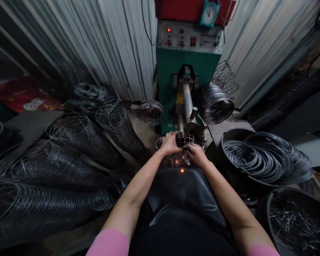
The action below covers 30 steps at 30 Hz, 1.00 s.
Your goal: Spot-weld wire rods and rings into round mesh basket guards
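Note:
A round wire basket [185,139] sits at the lower electrode of a green spot welding machine [165,81]. My left hand [170,143] grips the basket's left side, thumb reaching across its near edge. On the right, my right hand [196,153] is closed at the rim; fingertips are dark, and whether they also pinch a small wire piece I cannot tell. Orange sparks glow on the near side of the basket, and one bright spark lies just above the black apron [181,199]. The machine's metal arm [187,99] comes down right behind the basket.
Stacks of wire baskets [42,199] fill the left side. At right stand a tub of wire rings [256,153] and a bucket of short wire pieces [293,217]. Wire coils [216,105] hang beside the machine. A teal clock [210,13] is on top.

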{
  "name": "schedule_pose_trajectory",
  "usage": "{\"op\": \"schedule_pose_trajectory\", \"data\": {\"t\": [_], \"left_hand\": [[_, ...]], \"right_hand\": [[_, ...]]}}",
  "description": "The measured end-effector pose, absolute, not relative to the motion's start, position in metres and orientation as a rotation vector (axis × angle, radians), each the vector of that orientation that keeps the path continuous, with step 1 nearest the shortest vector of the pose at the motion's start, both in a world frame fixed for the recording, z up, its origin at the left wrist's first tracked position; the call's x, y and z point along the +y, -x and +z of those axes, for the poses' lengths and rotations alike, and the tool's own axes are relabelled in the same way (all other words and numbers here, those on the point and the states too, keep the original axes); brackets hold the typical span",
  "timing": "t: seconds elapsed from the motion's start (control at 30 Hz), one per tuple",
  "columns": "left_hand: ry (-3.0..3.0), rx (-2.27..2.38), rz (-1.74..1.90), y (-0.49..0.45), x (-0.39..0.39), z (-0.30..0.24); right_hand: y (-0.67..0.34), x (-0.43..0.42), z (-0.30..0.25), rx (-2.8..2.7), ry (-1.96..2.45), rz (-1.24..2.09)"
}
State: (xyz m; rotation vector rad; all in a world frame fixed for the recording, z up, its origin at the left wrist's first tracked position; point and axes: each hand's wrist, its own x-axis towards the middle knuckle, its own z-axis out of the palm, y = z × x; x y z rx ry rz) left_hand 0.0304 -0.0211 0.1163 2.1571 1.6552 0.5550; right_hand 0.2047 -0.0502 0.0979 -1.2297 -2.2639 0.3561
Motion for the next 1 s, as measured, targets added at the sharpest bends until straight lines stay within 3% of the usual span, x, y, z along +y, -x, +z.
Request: {"op": "schedule_pose_trajectory", "data": {"t": [0.33, 0.53, 0.67, 1.0], "left_hand": [[-2.096, 1.641, 0.552, -0.033, 0.003, 0.113], [-2.196, 1.654, 0.586, -0.03, 0.004, 0.121], [-2.112, 1.682, 0.56, -0.03, 0.015, 0.12], [-2.076, 1.69, 0.551, -0.034, 0.024, 0.122]], "right_hand": [[-0.201, -0.059, 0.1, -1.969, 1.373, 0.296], [-0.231, -0.128, 0.025, -1.607, 1.5, 0.753], [-0.242, -0.155, -0.021, -1.529, 1.602, 0.791], [-0.241, -0.155, -0.019, -1.319, 1.599, 0.9]]}}
